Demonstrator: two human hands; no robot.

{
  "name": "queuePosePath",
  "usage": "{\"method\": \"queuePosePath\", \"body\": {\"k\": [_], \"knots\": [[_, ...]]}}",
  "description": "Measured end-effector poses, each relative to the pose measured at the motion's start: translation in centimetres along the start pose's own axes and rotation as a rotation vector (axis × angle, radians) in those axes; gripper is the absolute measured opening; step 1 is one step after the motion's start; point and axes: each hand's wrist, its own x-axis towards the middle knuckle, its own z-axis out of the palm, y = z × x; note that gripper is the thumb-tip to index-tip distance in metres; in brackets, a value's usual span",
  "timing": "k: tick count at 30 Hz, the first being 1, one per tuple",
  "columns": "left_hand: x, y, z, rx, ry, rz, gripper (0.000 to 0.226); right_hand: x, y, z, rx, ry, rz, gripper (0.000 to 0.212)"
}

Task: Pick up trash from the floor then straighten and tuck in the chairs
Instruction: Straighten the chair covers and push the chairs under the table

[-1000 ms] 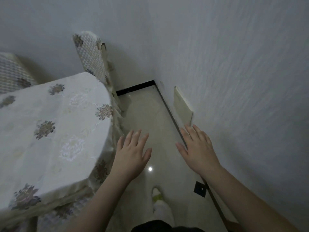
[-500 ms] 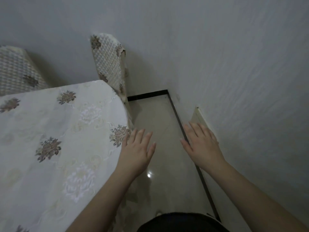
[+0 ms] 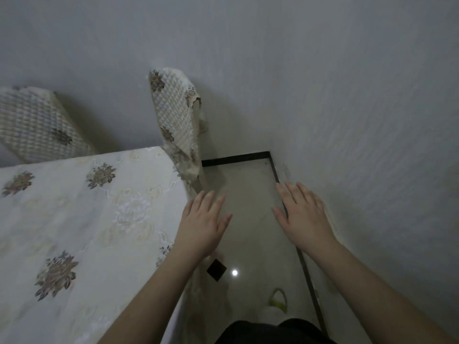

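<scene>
Your left hand (image 3: 202,223) and right hand (image 3: 304,216) hang flat over the floor (image 3: 248,194), fingers straight, holding nothing. The chair (image 3: 175,120), in a quilted cream cover with flower patches, stands at the table's (image 3: 74,219) far corner near the wall (image 3: 347,95).

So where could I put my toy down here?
The tablecloth-covered table top is bare. The floor strip between table and wall is open beyond both hands. Nearer the chair in the corner, it gets tight.
</scene>
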Motion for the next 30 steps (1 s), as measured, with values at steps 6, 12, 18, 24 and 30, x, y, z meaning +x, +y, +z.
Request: {"method": "queuePosePath", "body": {"k": [6, 12, 18, 24, 30], "knots": [[7.5, -0.6, -0.5, 0.052, 0.014, -0.08, 0.066, 9.8, 1.7, -0.4, 0.014, -0.019, -0.077, 0.068], [12.6, -2.7, -0.4, 0.061, 0.005, -0.115, 0.055, 17.0, 0.4, 0.1, 0.04, -0.046, -0.163, 0.065], [18.6, -7.8, 0.2, 0.048, 0.052, -0.178, 0.058, 25.1, -2.2, 1.2, 0.007, -0.048, -0.212, 0.07], [25.1, -14.7, -0.2, -0.014, 0.124, -0.253, 0.059, 33.8, -6.6, 1.1, -0.002, -0.073, -0.289, 0.076], [31.5, -19.1, -1.1, -0.034, 0.124, -0.216, 0.06, 40.9, -9.6, 1.2, 0.0, -0.025, -0.267, 0.07]]}}
